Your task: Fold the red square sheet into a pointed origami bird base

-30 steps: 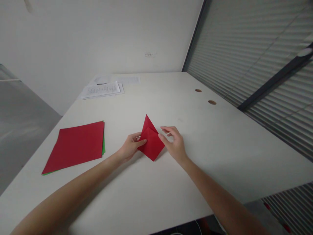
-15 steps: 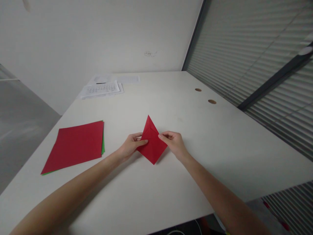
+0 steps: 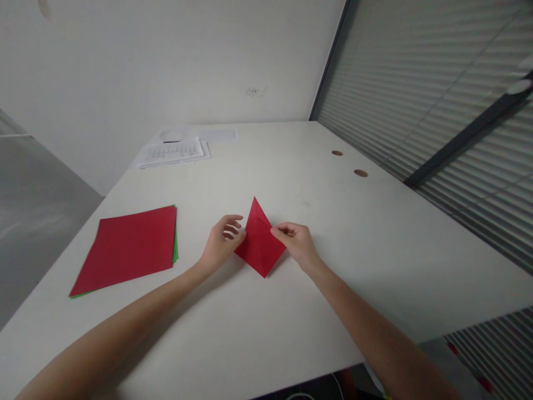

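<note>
A white table [image 3: 233, 333] runs back to a pale wall [image 3: 187, 66], and window blinds [image 3: 416, 83] go down its right side. Near the middle of the table is a folded red paper [image 3: 260, 247], shaped like a kite. It is right between the two hands. Its long way runs from a sharp tip at the far end to a corner that points back at the person, and the far tip leans a little to the left.

The right hand [image 3: 296, 241] pinches the paper's right edge between thumb and fingers. The left hand [image 3: 224, 239] is open, with its fingers curled loosely and apart. Its thumb is at the left edge, but I can't tell if it really touches. So the right hand has the firmer hold.

Well to the left lies a big red sheet [image 3: 129, 244], with a bit of green paper [image 3: 175, 250] peeking out under it. Some white papers [image 3: 172, 151] lie far back on the left.
</note>
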`<state>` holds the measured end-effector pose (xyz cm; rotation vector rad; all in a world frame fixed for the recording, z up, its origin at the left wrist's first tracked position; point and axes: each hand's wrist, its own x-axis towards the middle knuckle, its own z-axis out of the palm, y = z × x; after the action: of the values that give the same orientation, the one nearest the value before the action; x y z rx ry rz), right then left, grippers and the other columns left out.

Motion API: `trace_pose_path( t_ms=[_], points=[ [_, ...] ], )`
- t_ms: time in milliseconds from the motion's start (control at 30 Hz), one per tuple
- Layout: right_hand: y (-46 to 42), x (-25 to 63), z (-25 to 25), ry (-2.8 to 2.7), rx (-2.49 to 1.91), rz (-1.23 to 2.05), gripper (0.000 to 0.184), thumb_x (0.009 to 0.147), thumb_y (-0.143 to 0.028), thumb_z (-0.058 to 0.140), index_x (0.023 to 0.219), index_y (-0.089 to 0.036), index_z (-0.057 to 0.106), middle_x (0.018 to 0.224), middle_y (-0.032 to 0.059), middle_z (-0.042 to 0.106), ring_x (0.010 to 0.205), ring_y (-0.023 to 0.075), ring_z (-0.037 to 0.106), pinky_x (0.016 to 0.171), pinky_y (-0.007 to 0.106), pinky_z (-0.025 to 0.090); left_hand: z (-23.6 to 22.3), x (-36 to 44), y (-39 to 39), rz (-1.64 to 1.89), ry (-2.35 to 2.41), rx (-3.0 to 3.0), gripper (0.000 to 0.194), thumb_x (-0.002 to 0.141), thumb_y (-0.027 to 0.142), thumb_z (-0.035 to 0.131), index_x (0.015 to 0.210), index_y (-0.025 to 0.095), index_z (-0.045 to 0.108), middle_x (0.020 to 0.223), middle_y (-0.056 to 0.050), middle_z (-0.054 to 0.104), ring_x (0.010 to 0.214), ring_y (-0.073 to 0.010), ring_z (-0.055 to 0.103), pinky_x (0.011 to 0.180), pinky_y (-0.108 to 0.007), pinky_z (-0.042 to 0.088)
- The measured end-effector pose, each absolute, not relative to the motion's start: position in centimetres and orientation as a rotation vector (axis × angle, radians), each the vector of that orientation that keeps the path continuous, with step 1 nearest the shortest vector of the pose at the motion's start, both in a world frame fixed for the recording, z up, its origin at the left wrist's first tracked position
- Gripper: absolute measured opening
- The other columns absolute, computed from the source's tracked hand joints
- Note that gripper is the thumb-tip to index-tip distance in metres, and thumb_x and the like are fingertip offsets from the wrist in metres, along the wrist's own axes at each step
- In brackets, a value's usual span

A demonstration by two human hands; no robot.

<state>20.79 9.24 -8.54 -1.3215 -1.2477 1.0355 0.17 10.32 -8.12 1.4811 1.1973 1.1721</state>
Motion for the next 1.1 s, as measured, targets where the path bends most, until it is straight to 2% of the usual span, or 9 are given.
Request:
trace_pose_path(
  t_ms=[100, 267, 333, 500, 667, 733, 900, 1000, 1100],
  points=[
    [9.0, 20.8, -8.1, -1.308, -1.329, 0.791, 0.019, 0.075, -0.037, 0.066, 0.069, -0.019, 0.066, 0.063, 0.0024, 0.065, 0.058, 0.0157, 0.056, 0.058, 0.029, 0.046, -7.7, 0.6, 9.6, 1.059, 1.105, 1.628, 0.021, 0.077, 0.033, 0.072, 0.089, 0.017, 0.07, 0.078, -0.004, 0.068, 0.07, -0.015, 0.063, 0.066, -0.028, 0.051],
    [7.7, 20.1, -7.1, -1.571, -1.135, 0.274, 0.013, 0.086, -0.027, 0.057, 0.077, -0.022, 0.065, 0.075, 0.0043, 0.064, 0.073, 0.0189, 0.059, 0.071, 0.034, 0.05, -6.6, 1.6, 8.4, 0.891, 0.687, 1.251, 0.064, 0.07, 0.036, 0.082, 0.128, 0.021, 0.059, 0.131, -0.015, 0.06, 0.107, -0.0284, 0.065, 0.087, -0.043, 0.054],
    [7.2, 19.6, -6.9, -1.729, -1.033, 0.206, 0.011, 0.087, -0.026, 0.058, 0.085, -0.023, 0.068, 0.085, 0.0062, 0.068, 0.085, 0.0215, 0.062, 0.08, 0.039, 0.05, -6.4, 1.7, 8.3, 0.897, 0.592, 1.185, 0.061, 0.07, 0.04, 0.082, 0.125, 0.02, 0.061, 0.135, -0.015, 0.057, 0.112, -0.0308, 0.063, 0.092, -0.044, 0.052],
    [6.6, 19.3, -6.9, -2.05, -0.857, 0.086, 0.026, 0.088, -0.026, 0.058, 0.113, -0.024, 0.067, 0.116, 0.0098, 0.066, 0.111, 0.0252, 0.058, 0.095, 0.044, 0.047, -6.6, 1.4, 8.9, 1.047, 0.731, 1.086, 0.039, 0.076, 0.046, 0.076, 0.098, 0.014, 0.071, 0.098, -0.01, 0.073, 0.087, -0.0208, 0.068, 0.079, -0.033, 0.055],
    [6.7, 20.1, -7.3, -1.985, -0.867, 0.041, 0.016, 0.086, -0.024, 0.06, 0.099, -0.027, 0.069, 0.097, 0.006, 0.067, 0.096, 0.0237, 0.06, 0.089, 0.045, 0.047, -7.1, 1.0, 9.9, 1.18, 0.922, 1.022, 0.033, 0.073, 0.046, 0.076, 0.079, 0.014, 0.07, 0.073, -0.003, 0.068, 0.065, -0.0126, 0.059, 0.059, -0.023, 0.047],
    [7.1, 20.3, -7.6, -1.764, -0.965, 0.095, 0.013, 0.083, -0.026, 0.062, 0.096, -0.026, 0.067, 0.095, 0.0069, 0.064, 0.095, 0.0241, 0.059, 0.088, 0.044, 0.048, -7.3, 0.9, 10.1, 1.179, 0.957, 1.035, 0.033, 0.074, 0.047, 0.074, 0.08, 0.015, 0.07, 0.075, -0.003, 0.068, 0.066, -0.0131, 0.058, 0.058, -0.023, 0.045],
    [8.8, 20.3, -8.3, -1.257, -1.172, 0.789, 0.05, 0.074, -0.042, 0.07, 0.118, -0.023, 0.053, 0.106, 0.0081, 0.065, 0.085, 0.0194, 0.064, 0.075, 0.036, 0.054, -7.5, 1.0, 9.9, 1.13, 0.944, 1.108, 0.036, 0.074, 0.051, 0.073, 0.076, 0.015, 0.07, 0.075, -0.004, 0.068, 0.066, -0.0139, 0.058, 0.06, -0.026, 0.044],
    [9.2, 20.2, -8.5, -1.18, -1.134, 1.208, 0.041, 0.069, -0.043, 0.074, 0.102, -0.02, 0.063, 0.094, 0.0067, 0.072, 0.083, 0.0203, 0.067, 0.078, 0.036, 0.055, -7.8, 1.1, 9.9, 1.106, 0.94, 1.125, 0.033, 0.074, 0.048, 0.073, 0.077, 0.015, 0.072, 0.075, -0.005, 0.069, 0.065, -0.0144, 0.058, 0.061, -0.027, 0.045],
    [9.1, 20.0, -8.6, -1.098, -1.134, 1.325, 0.036, 0.064, -0.04, 0.079, 0.09, -0.018, 0.069, 0.089, 0.0065, 0.075, 0.079, 0.0213, 0.069, 0.08, 0.039, 0.055, -7.9, 1.0, 9.9, 1.103, 0.922, 1.087, 0.026, 0.075, 0.04, 0.071, 0.077, 0.014, 0.072, 0.074, -0.005, 0.07, 0.064, -0.0148, 0.059, 0.059, -0.027, 0.047]
  ],
)
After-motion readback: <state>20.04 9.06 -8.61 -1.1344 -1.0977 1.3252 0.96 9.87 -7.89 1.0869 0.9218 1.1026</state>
